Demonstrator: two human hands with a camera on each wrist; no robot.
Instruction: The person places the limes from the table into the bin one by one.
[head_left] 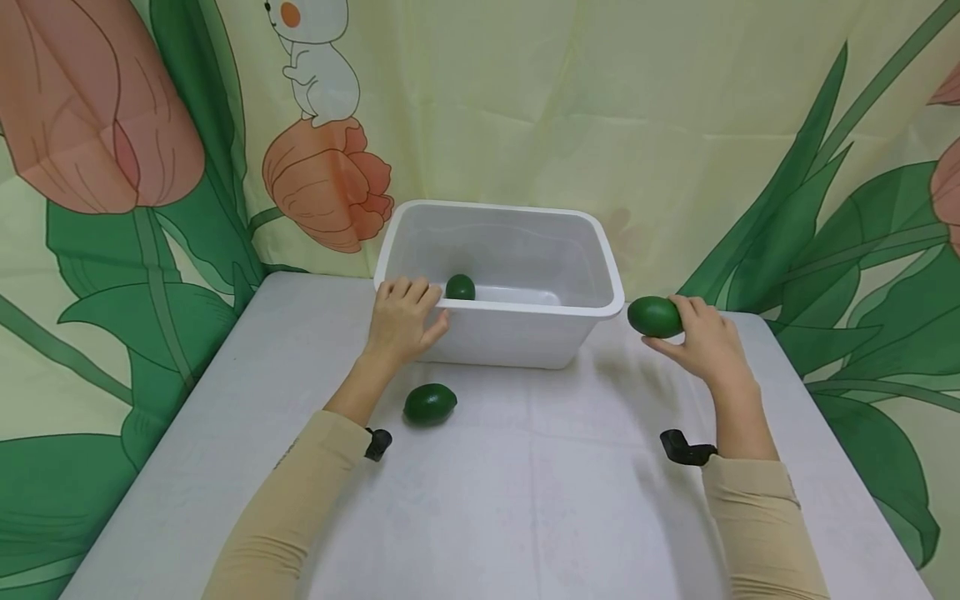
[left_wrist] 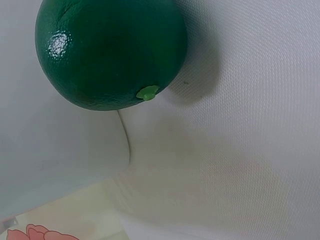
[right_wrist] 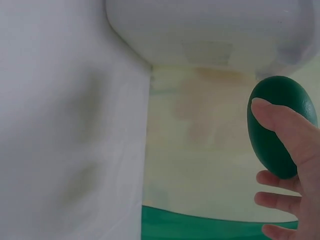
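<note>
Right hand (head_left: pixel 707 343) pinching dark-green oval fruit (head_left: pixel 654 317) by right end; long axis crosswise, toward white plastic bin (head_left: pixel 517 337) just left of grip. Left hand (head_left: pixel 403 321) grips bin rim, nearer loose fruit (head_left: pixel 430 404).

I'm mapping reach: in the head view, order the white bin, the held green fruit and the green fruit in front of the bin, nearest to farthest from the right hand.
1. Held green fruit, in the right hand.
2. White bin, to the hand's left.
3. Loose green fruit, farther left, in front of the bin.
</note>
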